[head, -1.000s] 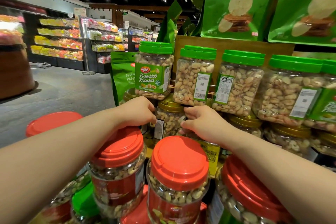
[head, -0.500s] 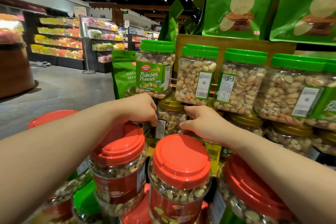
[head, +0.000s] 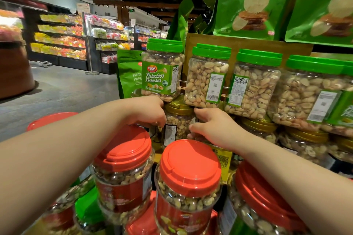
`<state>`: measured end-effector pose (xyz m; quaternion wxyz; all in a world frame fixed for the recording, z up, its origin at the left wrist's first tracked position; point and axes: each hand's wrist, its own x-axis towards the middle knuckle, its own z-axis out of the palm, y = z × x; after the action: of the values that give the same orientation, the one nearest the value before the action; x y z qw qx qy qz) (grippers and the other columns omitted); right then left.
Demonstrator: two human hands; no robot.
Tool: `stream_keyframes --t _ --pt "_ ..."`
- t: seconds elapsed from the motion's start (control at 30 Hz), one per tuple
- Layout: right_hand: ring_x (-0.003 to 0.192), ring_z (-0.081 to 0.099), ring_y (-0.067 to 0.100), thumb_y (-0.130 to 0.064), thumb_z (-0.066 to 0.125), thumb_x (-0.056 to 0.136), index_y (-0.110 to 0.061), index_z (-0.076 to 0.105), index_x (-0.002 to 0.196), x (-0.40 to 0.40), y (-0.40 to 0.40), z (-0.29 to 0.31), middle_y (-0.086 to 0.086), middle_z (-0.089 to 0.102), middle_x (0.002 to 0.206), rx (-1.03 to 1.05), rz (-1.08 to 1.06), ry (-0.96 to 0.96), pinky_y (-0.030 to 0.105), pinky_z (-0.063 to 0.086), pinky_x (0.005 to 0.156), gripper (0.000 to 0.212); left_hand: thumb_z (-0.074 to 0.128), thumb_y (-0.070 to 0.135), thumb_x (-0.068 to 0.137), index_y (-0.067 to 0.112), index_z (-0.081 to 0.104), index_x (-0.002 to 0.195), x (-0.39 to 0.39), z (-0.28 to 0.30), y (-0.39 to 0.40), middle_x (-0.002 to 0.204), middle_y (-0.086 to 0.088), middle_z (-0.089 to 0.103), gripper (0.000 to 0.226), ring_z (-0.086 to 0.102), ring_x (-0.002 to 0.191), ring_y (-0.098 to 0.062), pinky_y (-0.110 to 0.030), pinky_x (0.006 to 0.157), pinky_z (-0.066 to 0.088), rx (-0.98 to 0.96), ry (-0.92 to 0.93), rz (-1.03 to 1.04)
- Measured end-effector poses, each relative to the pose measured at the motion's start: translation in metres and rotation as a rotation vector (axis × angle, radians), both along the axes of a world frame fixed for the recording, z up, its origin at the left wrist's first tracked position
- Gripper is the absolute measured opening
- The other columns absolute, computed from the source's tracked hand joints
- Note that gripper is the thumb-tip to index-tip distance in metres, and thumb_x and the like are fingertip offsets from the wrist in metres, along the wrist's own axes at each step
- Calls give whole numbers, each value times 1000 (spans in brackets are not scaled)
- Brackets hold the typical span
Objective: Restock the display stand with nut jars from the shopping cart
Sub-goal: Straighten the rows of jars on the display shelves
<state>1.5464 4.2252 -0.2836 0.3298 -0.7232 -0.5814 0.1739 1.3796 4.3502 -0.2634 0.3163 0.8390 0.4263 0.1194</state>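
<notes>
A clear nut jar with a gold lid (head: 178, 118) stands in the lower row of the display stand (head: 248, 46), under a row of green-lidded pistachio jars (head: 207, 76). My left hand (head: 147, 112) grips its left side and my right hand (head: 214, 129) grips its right side, fingers curled around it. The hands hide the jar's lower part. In front of me, in the cart, stand red-lidded nut jars (head: 189, 168), one of them (head: 124, 158) right under my left wrist.
More gold-lidded jars (head: 305, 139) fill the lower row to the right. Green snack bags (head: 252, 2) hang above the stand, and a green pouch (head: 128, 74) stands at its left end. An open aisle floor (head: 66, 91) and stocked shelves (head: 61, 40) lie to the left.
Both hands stay on the gold-lidded jar and have hardly moved. The view has shifted slightly closer to the stand.
</notes>
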Motion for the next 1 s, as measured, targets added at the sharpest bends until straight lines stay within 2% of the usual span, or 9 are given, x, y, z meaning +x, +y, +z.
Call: stream_keyframes --t 0.17,0.27,0.33,0.47,0.57,0.67,0.8,0.9,1.0 --pt "89 69 5 -30 67 95 -16 37 157 -3 -3 3 -2 77 110 -9 4 -159 27 54 91 71 63 -6 80 3 52 112 7 -8 4 87 -20 57 35 59 73 -29 -37 64 48 -74 8 27" --pt "132 54 11 -39 68 95 -14 36 157 -2 -6 5 1 55 149 -5 16 -251 24 40 109 75 65 -9 81 5 51 111 6 -10 7 84 -18 56 36 58 73 -29 -38 65 49 -128 -11 37" --pt "144 42 15 -43 69 94 -13 36 157 -1 -6 4 0 42 159 -5 25 -283 25 33 115 78 68 -9 80 6 50 110 5 -10 8 82 -19 58 38 59 73 -30 -39 67 49 -158 -20 32" --pt "126 57 16 -51 71 89 -14 31 159 -2 -3 2 2 47 156 -25 26 -305 29 41 106 88 70 -11 80 11 45 116 0 -7 5 90 -24 56 49 57 83 -31 -41 77 45 -234 -33 4" --pt "130 55 20 -56 73 86 -14 27 160 0 -2 0 2 44 158 -44 40 -294 30 42 107 97 74 -9 80 18 42 131 -5 0 2 110 -29 65 66 63 89 -31 -41 81 49 -217 12 -19" --pt "134 53 23 -57 73 85 -13 23 161 1 -1 0 5 48 155 -54 45 -289 29 42 105 100 80 -3 80 13 25 158 -10 7 -1 107 -3 61 97 68 96 -24 -39 84 58 -176 37 -28" --pt "138 49 22 -61 69 86 -11 20 161 1 2 -2 7 46 156 -56 52 -286 28 40 106 102 85 2 76 16 28 158 -19 8 2 119 1 62 100 66 97 -14 -30 80 60 -166 65 -65" --pt "147 37 20 -62 61 92 -10 23 161 2 3 -2 5 35 163 -25 58 -263 28 33 113 94 85 3 77 21 29 158 -25 8 4 138 -8 58 100 67 107 -23 -33 80 60 -146 96 -84" --pt "136 50 20 -58 59 95 -9 42 152 2 5 -4 3 54 148 22 37 -252 33 40 112 77 83 4 79 25 27 159 -28 6 5 141 -5 54 100 71 97 -20 -36 79 62 -140 92 -100"
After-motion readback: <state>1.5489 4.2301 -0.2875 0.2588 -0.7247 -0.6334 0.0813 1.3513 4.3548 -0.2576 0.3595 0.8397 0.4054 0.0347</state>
